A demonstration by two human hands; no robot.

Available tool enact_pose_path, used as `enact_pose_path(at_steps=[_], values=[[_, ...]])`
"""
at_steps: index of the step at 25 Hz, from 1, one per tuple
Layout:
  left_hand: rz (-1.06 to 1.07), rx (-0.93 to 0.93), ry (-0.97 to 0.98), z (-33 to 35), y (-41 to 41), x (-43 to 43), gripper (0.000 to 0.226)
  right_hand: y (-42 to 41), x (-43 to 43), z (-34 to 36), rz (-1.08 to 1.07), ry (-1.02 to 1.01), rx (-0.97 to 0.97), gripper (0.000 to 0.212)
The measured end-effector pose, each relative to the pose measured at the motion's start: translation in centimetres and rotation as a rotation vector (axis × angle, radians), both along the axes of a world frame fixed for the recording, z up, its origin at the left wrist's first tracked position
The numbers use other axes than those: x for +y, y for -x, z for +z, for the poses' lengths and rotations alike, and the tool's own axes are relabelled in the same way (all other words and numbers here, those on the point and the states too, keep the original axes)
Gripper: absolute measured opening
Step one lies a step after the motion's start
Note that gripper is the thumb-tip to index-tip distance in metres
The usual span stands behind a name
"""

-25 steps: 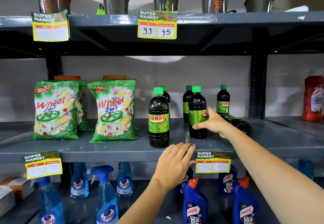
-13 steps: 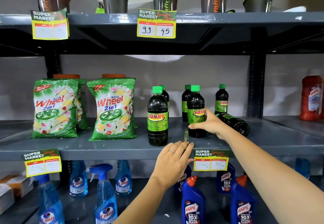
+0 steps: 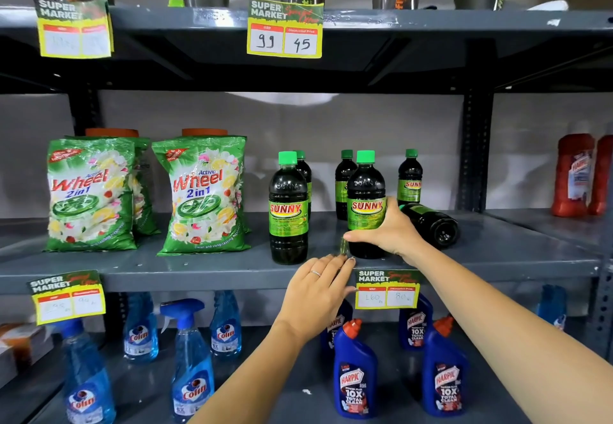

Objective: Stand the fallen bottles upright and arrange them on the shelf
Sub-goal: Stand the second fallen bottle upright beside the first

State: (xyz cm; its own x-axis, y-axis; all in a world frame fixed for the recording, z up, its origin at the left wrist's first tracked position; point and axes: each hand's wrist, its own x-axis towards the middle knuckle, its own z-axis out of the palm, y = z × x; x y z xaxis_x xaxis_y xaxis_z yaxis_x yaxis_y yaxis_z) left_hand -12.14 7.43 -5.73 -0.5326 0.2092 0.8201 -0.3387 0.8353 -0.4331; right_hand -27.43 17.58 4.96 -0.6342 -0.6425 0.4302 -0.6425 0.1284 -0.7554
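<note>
Dark Sunny bottles with green caps stand on the grey middle shelf (image 3: 199,266). My right hand (image 3: 389,233) grips the lower half of an upright front bottle (image 3: 365,198), which rests on the shelf. Another upright front bottle (image 3: 288,211) stands to its left. Behind are three upright ones, the rightmost (image 3: 410,178) among them. One fallen bottle (image 3: 431,224) lies on its side just right of my right hand, base toward me. My left hand (image 3: 318,294) lies flat, fingers together, on the shelf's front edge, holding nothing.
Two green Wheel detergent bags (image 3: 202,195) stand on the left of the same shelf. Red bottles (image 3: 577,175) stand far right. Shaker cups line the top shelf; blue spray bottles and Harpic bottles (image 3: 355,374) fill the lower one. A price tag (image 3: 386,289) hangs by my left hand.
The held bottle's label has turned to face me more. Both hands stay in nearly the same places.
</note>
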Motion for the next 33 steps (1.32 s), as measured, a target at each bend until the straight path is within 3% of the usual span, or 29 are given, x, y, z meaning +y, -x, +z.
enact_pose_path(at_steps=[6,10,12,15,17,19,21,23,26,29,33], values=[[0.021,-0.025,-0.039,0.1,-0.2,0.3,0.043,-1.0,1.2,-0.3,0.007,0.010,0.013,0.096],[0.000,-0.059,-0.129,0.5,-0.6,1.3,0.045,-1.5,1.9,0.1,0.065,0.083,-0.054,0.110],[-0.054,-0.038,-0.196,0.8,-1.2,1.7,0.044,-1.2,2.9,1.0,0.012,0.318,-0.089,0.094],[-0.163,0.055,-0.222,2.2,-1.3,4.0,0.034,1.2,5.2,3.2,-0.196,0.550,0.014,0.042],[-0.221,0.039,-0.211,4.1,0.3,6.7,0.026,4.9,6.1,4.1,-0.337,0.409,0.099,0.028],[-0.248,-0.091,-0.279,6.0,2.8,9.2,0.024,8.8,6.3,4.6,-0.435,0.076,0.122,0.038],[-0.177,-0.293,-0.393,6.9,5.6,10.7,0.034,11.0,6.0,4.3,-0.392,-0.244,-0.035,0.061],[-0.011,-0.466,-0.480,6.8,7.9,11.5,0.049,11.4,5.4,3.7,-0.249,-0.363,-0.292,0.075],[0.192,-0.480,-0.449,6.6,10.0,12.3,0.044,11.7,5.3,3.3,-0.120,-0.375,-0.379,0.066],[0.247,-0.444,-0.369,6.8,10.6,12.7,0.032,12.2,5.5,3.0,-0.076,-0.207,-0.375,0.051],[0.266,-0.445,-0.362,7.1,10.4,12.7,0.031,12.9,5.1,2.1,-0.270,-0.093,-0.071,0.062]])
